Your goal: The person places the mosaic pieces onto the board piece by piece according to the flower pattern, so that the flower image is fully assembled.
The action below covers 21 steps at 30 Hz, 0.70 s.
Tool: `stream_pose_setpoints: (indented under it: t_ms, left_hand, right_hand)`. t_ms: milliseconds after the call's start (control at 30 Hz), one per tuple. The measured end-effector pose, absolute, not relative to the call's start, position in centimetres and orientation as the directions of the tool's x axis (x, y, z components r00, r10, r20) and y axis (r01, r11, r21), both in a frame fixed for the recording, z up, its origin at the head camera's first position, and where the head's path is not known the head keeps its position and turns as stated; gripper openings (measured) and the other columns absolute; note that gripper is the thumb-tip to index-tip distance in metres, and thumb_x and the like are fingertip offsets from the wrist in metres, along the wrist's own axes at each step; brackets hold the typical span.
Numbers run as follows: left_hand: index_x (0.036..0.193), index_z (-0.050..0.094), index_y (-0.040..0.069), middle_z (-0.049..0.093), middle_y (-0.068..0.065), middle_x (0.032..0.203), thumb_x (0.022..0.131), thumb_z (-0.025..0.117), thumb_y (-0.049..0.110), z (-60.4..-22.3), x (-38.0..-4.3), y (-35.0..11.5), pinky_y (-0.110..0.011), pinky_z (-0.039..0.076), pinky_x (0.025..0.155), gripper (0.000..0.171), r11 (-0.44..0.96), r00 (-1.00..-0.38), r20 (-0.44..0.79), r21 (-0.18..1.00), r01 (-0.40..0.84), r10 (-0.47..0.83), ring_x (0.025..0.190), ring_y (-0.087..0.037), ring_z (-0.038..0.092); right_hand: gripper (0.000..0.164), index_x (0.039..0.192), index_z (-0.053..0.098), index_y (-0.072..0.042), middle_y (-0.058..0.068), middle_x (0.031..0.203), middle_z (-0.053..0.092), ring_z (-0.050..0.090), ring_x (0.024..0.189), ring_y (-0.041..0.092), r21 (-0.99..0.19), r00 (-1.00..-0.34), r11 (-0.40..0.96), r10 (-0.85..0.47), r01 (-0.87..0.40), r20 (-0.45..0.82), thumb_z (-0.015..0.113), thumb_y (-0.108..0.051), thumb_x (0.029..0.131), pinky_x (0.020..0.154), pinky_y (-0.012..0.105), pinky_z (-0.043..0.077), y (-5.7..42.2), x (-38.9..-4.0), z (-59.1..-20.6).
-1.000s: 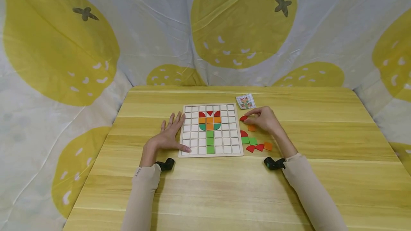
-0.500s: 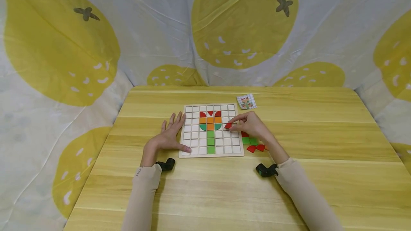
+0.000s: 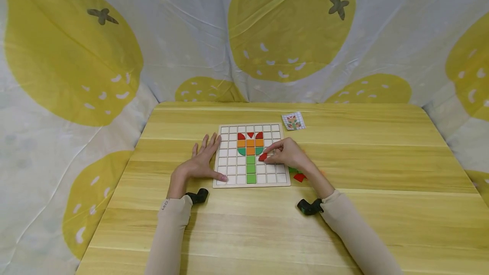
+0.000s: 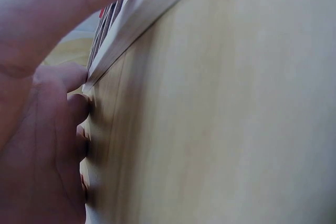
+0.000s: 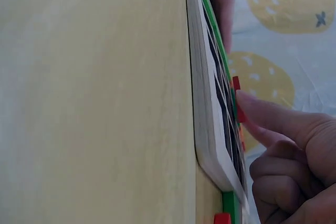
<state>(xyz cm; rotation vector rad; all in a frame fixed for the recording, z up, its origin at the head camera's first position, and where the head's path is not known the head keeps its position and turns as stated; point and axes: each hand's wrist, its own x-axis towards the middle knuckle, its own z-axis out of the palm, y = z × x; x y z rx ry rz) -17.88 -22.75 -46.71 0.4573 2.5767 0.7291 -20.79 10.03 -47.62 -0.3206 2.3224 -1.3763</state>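
A square wooden grid board (image 3: 252,186) lies on the table with flat coloured tiles forming a flower: red tiles on top, orange squares (image 3: 250,143), teal quarter-circles (image 3: 241,151) and a column of green squares (image 3: 250,169). My right hand (image 3: 288,154) pinches a red quarter-circle tile (image 3: 262,157) between thumb and forefinger, over the cells right of the stem's top. The right wrist view has this red tile (image 5: 240,113) at the board's surface; contact is unclear. My left hand (image 3: 196,166) rests against the board's left side, fingers spread, thumb on its lower left corner.
Loose tiles, including a red one (image 3: 299,177), lie right of the board, partly hidden by my right hand and wrist. A small pattern card (image 3: 293,121) lies beyond the board's upper right corner. Behind the wooden table (image 3: 244,232) hangs a lemon-print cloth (image 3: 290,24).
My right hand has carried the red quarter-circle tile leftward from beside the board to over the cells near the stem, covering more loose tiles. The left hand stays in place.
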Motion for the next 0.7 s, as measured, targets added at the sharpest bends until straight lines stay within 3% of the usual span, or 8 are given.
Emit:
stream_pose_setpoints:
  t_ms: [300,700]
  left_hand:
    - [0.167,-0.004,0.008,-0.015,-0.014,0.174,0.073,0.092,0.048,-46.7,-17.87,-22.76,-0.066,-0.016,0.124,0.14,0.805,-0.857,-0.297,0.557,0.203,0.421,0.159,-0.039,-0.023]
    - [0.167,-0.004,0.008,-0.016,-0.014,0.174,0.073,0.092,0.05,-46.8,-17.86,-22.82,-0.067,-0.017,0.124,0.141,0.81,-0.858,-0.302,0.552,0.197,0.415,0.159,-0.038,-0.023]
  right_hand:
    - [0.021,0.096,0.083,-0.012,-0.005,0.055,0.031,0.027,0.054,0.014,-0.878,-0.892,0.478,-0.384,0.031,-0.24,0.092,-0.016,0.078,0.053,0.024,0.02,9.52,-20.66,-47.7]
    - [0.02,0.099,0.084,-0.011,-0.006,0.052,0.034,0.027,0.052,0.012,-0.877,-0.879,0.481,-0.424,-0.015,-0.217,0.09,-0.015,0.081,0.052,0.023,0.02,9.34,-20.45,-47.64]
